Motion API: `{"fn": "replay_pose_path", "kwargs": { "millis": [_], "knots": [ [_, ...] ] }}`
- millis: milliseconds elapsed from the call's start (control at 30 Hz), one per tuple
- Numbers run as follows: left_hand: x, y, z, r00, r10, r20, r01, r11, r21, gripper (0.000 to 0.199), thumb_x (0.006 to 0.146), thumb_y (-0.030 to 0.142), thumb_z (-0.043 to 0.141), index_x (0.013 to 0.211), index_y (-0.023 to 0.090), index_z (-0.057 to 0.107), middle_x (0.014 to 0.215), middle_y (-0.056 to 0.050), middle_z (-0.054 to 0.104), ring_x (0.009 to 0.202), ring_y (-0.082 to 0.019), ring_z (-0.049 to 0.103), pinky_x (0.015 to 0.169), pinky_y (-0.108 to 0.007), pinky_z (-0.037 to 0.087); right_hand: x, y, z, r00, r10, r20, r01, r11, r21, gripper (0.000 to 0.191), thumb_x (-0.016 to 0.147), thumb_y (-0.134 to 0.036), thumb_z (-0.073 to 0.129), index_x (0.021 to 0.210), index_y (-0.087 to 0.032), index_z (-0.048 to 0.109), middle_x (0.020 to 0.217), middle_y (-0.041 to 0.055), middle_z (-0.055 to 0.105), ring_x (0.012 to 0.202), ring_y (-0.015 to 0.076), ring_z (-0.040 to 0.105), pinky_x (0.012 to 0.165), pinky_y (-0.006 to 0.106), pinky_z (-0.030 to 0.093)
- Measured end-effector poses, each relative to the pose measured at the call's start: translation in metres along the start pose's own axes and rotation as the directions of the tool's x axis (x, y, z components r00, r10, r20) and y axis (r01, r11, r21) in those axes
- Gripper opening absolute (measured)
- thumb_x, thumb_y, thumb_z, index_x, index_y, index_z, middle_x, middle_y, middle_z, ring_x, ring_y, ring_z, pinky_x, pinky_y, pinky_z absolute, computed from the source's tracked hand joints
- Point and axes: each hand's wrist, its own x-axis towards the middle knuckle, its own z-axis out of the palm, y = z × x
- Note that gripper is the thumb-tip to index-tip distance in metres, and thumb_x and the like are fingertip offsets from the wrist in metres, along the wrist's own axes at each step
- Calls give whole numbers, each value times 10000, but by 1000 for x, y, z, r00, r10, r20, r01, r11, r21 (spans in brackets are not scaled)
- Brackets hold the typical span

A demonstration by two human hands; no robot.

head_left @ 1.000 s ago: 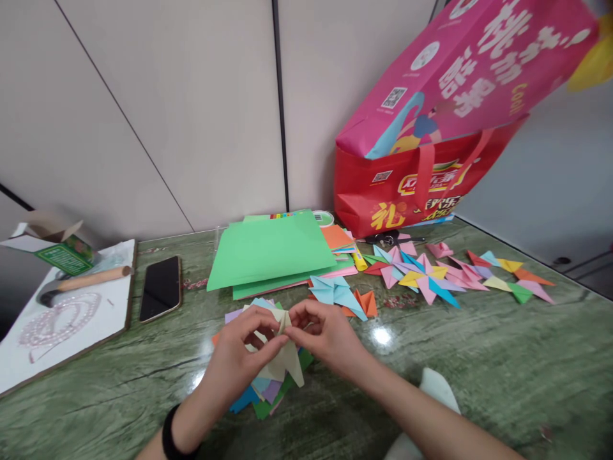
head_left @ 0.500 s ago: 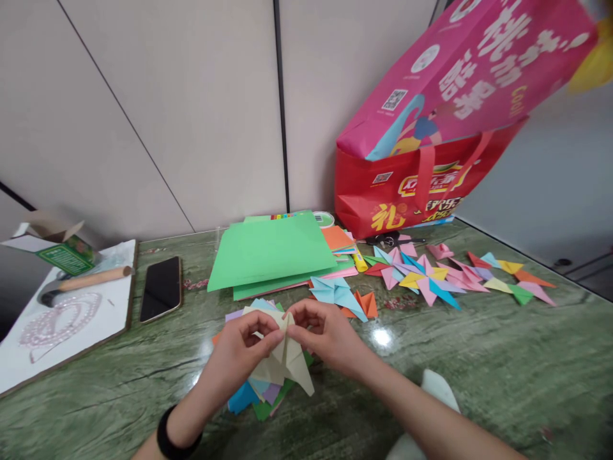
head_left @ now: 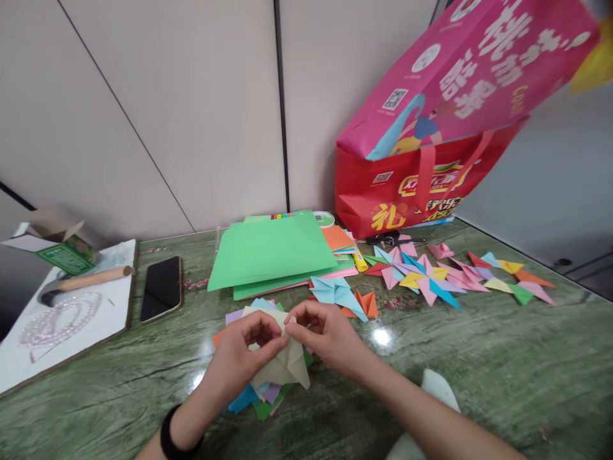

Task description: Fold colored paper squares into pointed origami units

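My left hand (head_left: 246, 342) and my right hand (head_left: 322, 332) meet fingertip to fingertip over the table. Both pinch the upper end of a cream origami paper (head_left: 288, 367), whose folded flaps hang down below my fingers. The pinched edge is partly hidden by my thumbs. Beneath it lies a loose pile of coloured paper sheets (head_left: 243, 397) in blue, green, purple and orange. Just beyond my right hand sit a light blue folded paper (head_left: 335, 292) and an orange folded paper (head_left: 366, 303).
Behind my hands is a stack of green paper (head_left: 272, 252), with a yellow glue stick (head_left: 359, 260) beside it. Several folded paper stars (head_left: 426, 278) lie to the right, before a red bag (head_left: 378, 191). A phone (head_left: 161, 289) and a wooden-handled hammer (head_left: 103, 278) are left.
The cream paper's lower flaps have swung slightly up and left, and the hanging point looks shorter. My fingers have shifted a little while still pinching its top.
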Motion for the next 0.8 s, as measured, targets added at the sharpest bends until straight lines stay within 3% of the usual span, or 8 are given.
{"fn": "replay_pose_path", "kwargs": {
  "millis": [100, 200, 300, 400, 500, 667, 800],
  "knots": [
    [-1, 3, 1, 1000, -15, 27, 15, 1000, -15, 117, 695, 263, 620, 675, 157, 575, 627, 13, 571, 579, -121, 507, 535, -217, 404, -1, -3, 0, 1000, -7, -13, 6, 1000, -17, 88, 709, -237, 594, 674, -157, 583, 613, -18, 545, 484, 69, 436, 419, 174, 353],
    [-3, 6, 2, 989, -46, 141, 44, 999, 23, 178, 726, 294, 577, 616, 154, 571, 558, 36, 505, 533, -105, 435, 492, -201, 344, -1, -3, -1, 1000, -21, -14, 20, 999, -38, 95, 701, -222, 603, 638, -154, 585, 593, -19, 551, 498, 76, 456, 447, 187, 356],
    [-4, 5, 3, 973, -92, 213, 82, 995, 55, 317, 758, 348, 521, 513, 147, 526, 483, 57, 380, 478, -85, 330, 445, -194, 248, -2, -1, 1, 999, -4, -53, 6, 999, 34, 113, 673, -236, 646, 731, -163, 582, 595, -28, 565, 510, 86, 487, 459, 193, 367],
    [-4, 0, 2, 971, -158, 181, 163, 987, -13, 356, 758, 414, 515, 532, 140, 538, 486, 52, 378, 474, -86, 319, 436, -192, 236, -1, 0, 2, 993, -11, -116, 21, 996, 83, 202, 641, -248, 688, 782, -176, 564, 628, -28, 580, 544, 96, 523, 490, 200, 403],
    [-4, -4, 1, 970, -198, 142, 214, 970, -113, 349, 750, 448, 535, 588, 139, 560, 499, 46, 422, 475, -89, 343, 440, -189, 263, 0, -2, 1, 996, -17, -87, 25, 995, 99, 151, 687, -294, 652, 711, -163, 581, 603, -23, 567, 538, 89, 525, 502, 206, 427],
    [-3, 1, 1, 983, -133, 123, 148, 982, -116, 330, 760, 440, 534, 608, 149, 569, 528, 42, 460, 489, -91, 360, 448, -185, 267, 1, -5, -1, 995, 91, 36, -96, 966, 240, 255, 644, -367, 689, 732, -155, 577, 577, -37, 571, 501, 81, 537, 428, 186, 414],
    [-2, 4, 0, 986, -112, 123, 119, 992, -52, 312, 764, 433, 523, 640, 154, 587, 569, 23, 499, 526, -110, 405, 462, -191, 293, 1, -4, -1, 995, 95, 35, -101, 965, 241, 288, 613, -382, 715, 721, -153, 575, 576, -41, 572, 489, 75, 532, 399, 173, 400]
  ]
}}
